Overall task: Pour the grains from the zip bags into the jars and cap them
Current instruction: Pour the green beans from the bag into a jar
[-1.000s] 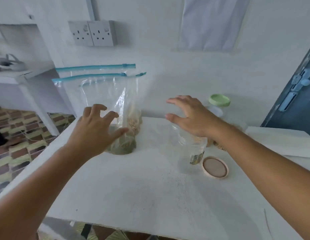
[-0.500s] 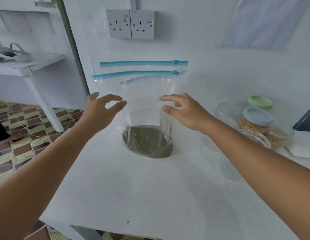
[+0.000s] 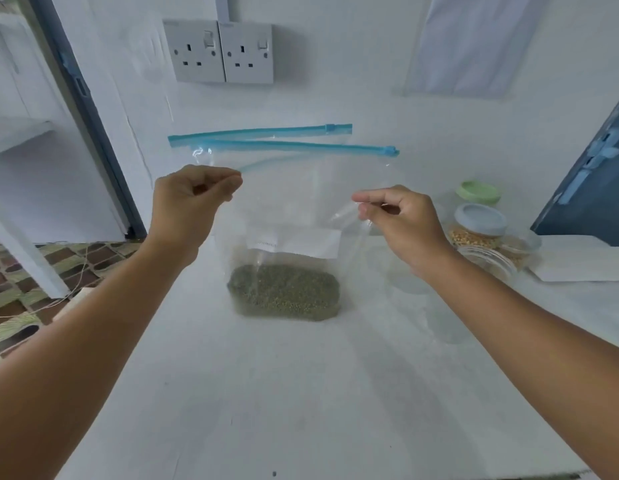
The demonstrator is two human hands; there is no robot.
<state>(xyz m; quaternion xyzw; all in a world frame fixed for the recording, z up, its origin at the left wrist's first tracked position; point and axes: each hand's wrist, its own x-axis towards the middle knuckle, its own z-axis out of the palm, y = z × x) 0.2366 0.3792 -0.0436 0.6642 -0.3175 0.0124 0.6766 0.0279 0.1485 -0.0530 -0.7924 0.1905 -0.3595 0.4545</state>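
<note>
Between the pinching left hand [image 3: 194, 199] and right hand [image 3: 398, 216], the clear blue-zippered plastic bag [image 3: 287, 202] of green grains [image 3: 284, 292] hides a second bag's contents.

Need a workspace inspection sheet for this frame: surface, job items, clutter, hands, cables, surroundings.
Surface: white table, a few dark specks.
Job's things: front zip bag upright, green grains at its bottom, mouth partly open; second zip bag behind it. Jars at right: blue-lidded jar with yellow grains, green-lidded jar, open clear jar.
Clutter: white sheet at right.
Hands: left hand pinches the front bag's left edge; right hand pinches its right edge.
Cables: thin cord on the floor.
Surroundings: double wall socket, patterned floor tiles, blue door.
</note>
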